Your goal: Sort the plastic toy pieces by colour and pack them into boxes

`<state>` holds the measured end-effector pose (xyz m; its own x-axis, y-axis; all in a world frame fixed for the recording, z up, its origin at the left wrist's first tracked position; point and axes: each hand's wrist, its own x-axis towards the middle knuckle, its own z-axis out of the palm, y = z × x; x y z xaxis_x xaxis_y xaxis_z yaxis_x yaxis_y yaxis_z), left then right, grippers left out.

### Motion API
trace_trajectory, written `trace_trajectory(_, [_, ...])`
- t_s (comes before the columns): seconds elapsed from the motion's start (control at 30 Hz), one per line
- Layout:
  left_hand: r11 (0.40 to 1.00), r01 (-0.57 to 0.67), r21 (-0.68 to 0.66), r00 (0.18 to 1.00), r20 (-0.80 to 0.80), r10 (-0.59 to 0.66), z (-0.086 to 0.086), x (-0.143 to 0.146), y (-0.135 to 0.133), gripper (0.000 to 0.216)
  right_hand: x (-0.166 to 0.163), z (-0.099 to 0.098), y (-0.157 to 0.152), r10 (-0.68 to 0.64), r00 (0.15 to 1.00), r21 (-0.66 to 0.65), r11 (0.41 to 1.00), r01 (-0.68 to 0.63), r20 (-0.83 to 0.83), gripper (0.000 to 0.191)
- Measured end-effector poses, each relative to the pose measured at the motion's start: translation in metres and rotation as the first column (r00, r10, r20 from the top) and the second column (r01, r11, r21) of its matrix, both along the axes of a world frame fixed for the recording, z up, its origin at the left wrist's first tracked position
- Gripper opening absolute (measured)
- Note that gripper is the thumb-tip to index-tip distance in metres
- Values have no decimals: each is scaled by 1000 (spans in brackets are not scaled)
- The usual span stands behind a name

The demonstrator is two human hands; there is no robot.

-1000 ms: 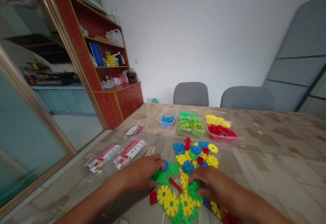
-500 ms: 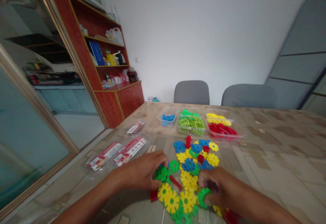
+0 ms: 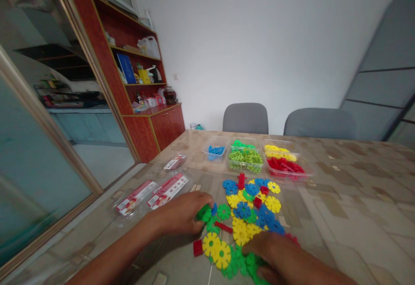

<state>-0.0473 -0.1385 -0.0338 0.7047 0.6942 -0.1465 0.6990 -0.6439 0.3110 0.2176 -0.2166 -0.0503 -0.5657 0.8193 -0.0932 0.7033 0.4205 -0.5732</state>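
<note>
Right hand (image 3: 270, 250) has moved to the pile's (image 3: 240, 232) edge — fingers curled, hold unclear, table (image 3: 352, 190) stretching rightward — left hand (image 3: 188, 209) pinching discs (image 3: 205, 212).

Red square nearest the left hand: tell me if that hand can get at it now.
Probably yes: the red square lies just on the near side of the left hand, and nothing covers it. The hand curls around green discs, though, so it may have to leave those.
</note>
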Motion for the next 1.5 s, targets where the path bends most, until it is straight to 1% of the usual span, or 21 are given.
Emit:
trace_trajectory(0.1, [996, 81, -23, 995, 63, -79, -5, 1, 0, 39, 1, -3, -5, 49, 998, -44, 998, -51, -45, 39])
trace_trajectory(0.17, [991, 124, -40, 990, 69, -121, -9, 2, 0, 39, 0, -5, -6, 60, 997, -58, 996, -63, -57, 41])
trace_trajectory(0.33, [985, 169, -33, 985, 40, -167, -16, 4, 2, 42, -2, -11, -3, 7, 1000, -87, 996, -9, -24, 55])
trace_trajectory(0.5, [978, 204, -42, 978, 56, -201, -12, 5, 3, 42, -1, -6, -1, -14, 1000, -150, 989, 13, -9, 61])
trace_trajectory(0.6, [980, 191, -56, 981, 35, -190, -10, 4, 3, 36, -2, -1, 2, 0, 1000, -175, 984, 3, 18, 61])
trace_trajectory(0.67, [981, 182, -63, 983, 26, -181, -8, 3, 2, 32, -4, 1, 6, 16, 998, -188, 982, -5, 58, 65])
trace_trajectory(0.73, [980, 184, -71, 983, 27, -183, -8, 3, 1, 31, -6, 1, 11, 36, 997, -178, 984, -23, 72, 67])
trace_trajectory(0.83, [979, 184, -91, 983, 38, -181, -9, 3, 1, 44, -6, 0, 15, 74, 996, -150, 987, -65, 57, 58])
trace_trajectory(0.9, [979, 176, -105, 984, 48, -172, -10, 2, 2, 51, -6, 0, 14, 65, 996, -147, 988, -54, 69, 50])
trace_trajectory(0.93, [979, 170, -110, 985, 50, -165, -12, 2, 2, 50, -6, 0, 12, 50, 995, -149, 988, -37, 83, 47])
trace_trajectory(1.03, [983, 152, -103, 988, 33, -150, -15, 1, 4, 40, -5, 0, 3, 4, 995, -133, 991, 9, 99, 39])
trace_trajectory(1.13, [987, 125, -103, 992, 25, -123, -17, 0, 3, 43, -4, 0, -6, 15, 997, -103, 995, -8, 72, 37])
trace_trajectory(1.2, [987, 109, -116, 994, 33, -106, -17, -1, 2, 48, -3, 4, -8, 26, 997, -124, 992, -16, 78, 38])
trace_trajectory(1.23, [987, 108, -120, 994, 39, -104, -16, -1, 2, 49, -3, 7, -7, 25, 996, -143, 990, -12, 87, 42])
trace_trajectory(1.33, [984, 131, -123, 990, 68, -123, -12, -1, 1, 50, 3, 20, 1, -8, 991, -211, 977, 36, 131, 62])
trace_trajectory(1.37, [982, 142, -124, 988, 82, -132, -10, -1, 0, 50, 6, 24, 5, -22, 989, -229, 972, 55, 144, 65])
trace_trajectory(1.43, [980, 147, -130, 986, 99, -135, -5, -2, 1, 49, 13, 29, 10, -43, 985, -245, 966, 84, 168, 63])
trace_trajectory(1.5, [982, 132, -137, 988, 94, -120, -1, -4, 2, 47, 19, 29, 12, -36, 987, -237, 969, 73, 155, 57])
